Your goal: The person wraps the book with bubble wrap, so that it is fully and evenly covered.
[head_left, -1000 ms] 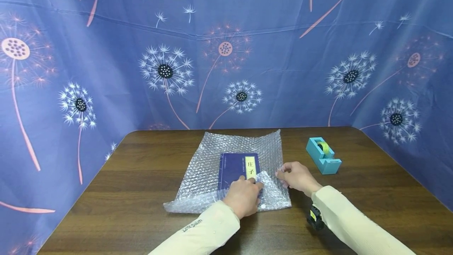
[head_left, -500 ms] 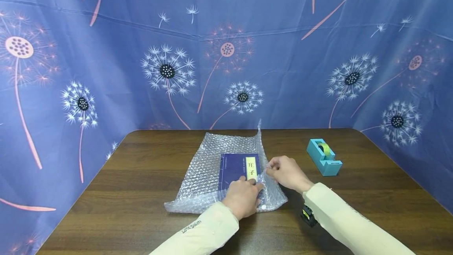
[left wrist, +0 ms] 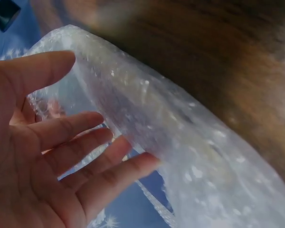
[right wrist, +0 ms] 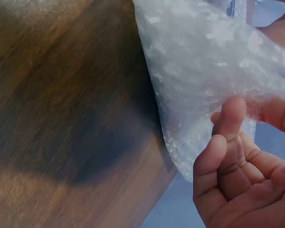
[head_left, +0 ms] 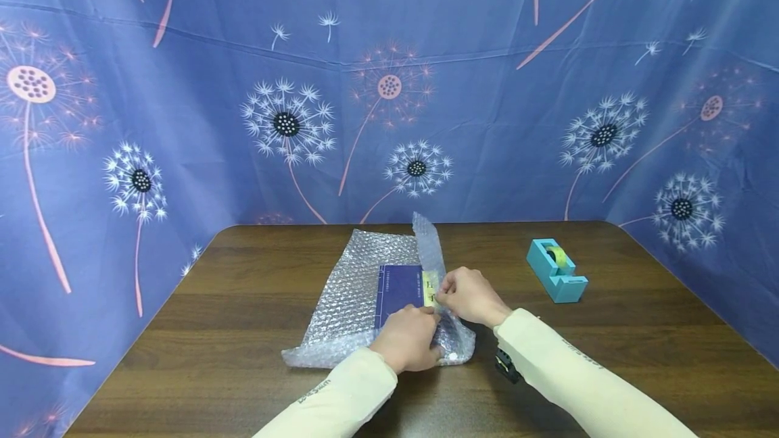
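A blue thread-bound book (head_left: 398,289) with a yellow title label lies on a sheet of bubble wrap (head_left: 341,276). The sheet's near edge is folded over the lower part of the book. My left hand (head_left: 406,338) rests on that fold with its fingers extended; in the left wrist view the fingertips touch the bubble wrap (left wrist: 133,104). At the book's right side my right hand (head_left: 473,297) pinches the sheet's right edge, lifted and drawn over the label. The right wrist view shows the bubble wrap (right wrist: 204,61) bunched at the thumb and fingers.
A turquoise tape dispenser (head_left: 555,272) with a yellowish roll stands to the right on the brown wooden table (head_left: 243,289). A blue dandelion-print cloth (head_left: 487,120) hangs behind the table. A dark device (head_left: 506,365) is strapped to the right wrist.
My right hand has moved left, bringing the bubble wrap's right edge up and over the book's right part. The left hand has shifted slightly left and stays on the near fold.
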A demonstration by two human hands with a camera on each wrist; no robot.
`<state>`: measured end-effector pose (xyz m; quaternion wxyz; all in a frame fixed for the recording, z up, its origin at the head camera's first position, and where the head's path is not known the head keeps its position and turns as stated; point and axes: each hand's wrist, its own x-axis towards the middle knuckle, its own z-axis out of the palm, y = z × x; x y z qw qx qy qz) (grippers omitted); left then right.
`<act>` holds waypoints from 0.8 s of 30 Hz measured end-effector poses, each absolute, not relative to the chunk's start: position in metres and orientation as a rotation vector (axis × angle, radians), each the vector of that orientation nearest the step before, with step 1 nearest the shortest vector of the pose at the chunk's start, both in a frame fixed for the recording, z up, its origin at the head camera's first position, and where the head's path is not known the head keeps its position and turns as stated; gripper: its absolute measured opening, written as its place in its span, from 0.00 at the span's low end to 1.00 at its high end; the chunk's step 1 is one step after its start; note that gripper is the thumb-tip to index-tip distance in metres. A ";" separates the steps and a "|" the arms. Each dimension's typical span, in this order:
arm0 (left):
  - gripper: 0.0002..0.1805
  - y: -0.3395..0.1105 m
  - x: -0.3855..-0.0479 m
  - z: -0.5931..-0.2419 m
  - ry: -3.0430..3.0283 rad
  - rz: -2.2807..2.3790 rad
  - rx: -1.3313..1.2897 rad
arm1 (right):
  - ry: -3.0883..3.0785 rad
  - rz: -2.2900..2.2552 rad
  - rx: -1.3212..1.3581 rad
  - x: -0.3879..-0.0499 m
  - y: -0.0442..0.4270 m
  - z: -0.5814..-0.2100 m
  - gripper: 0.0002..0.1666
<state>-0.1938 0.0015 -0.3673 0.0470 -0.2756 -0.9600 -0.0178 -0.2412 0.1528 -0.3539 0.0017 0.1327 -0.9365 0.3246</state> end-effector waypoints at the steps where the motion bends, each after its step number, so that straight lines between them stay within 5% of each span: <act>1: 0.23 -0.001 -0.194 -0.367 -2.933 -0.094 -0.839 | -2.941 1.017 0.417 -0.242 0.152 -0.354 0.08; 12: 0.34 -0.004 -0.194 -0.368 -2.939 -0.224 -0.753 | -3.118 0.875 0.568 -0.245 0.146 -0.351 0.22; 19: 0.39 -0.002 -0.194 -0.366 -2.957 -0.252 -0.735 | -3.220 0.846 0.688 -0.246 0.149 -0.342 0.12; 24: 0.41 -0.004 -0.195 -0.366 -2.983 -0.262 -0.752 | -3.292 0.801 0.689 -0.249 0.156 -0.342 0.16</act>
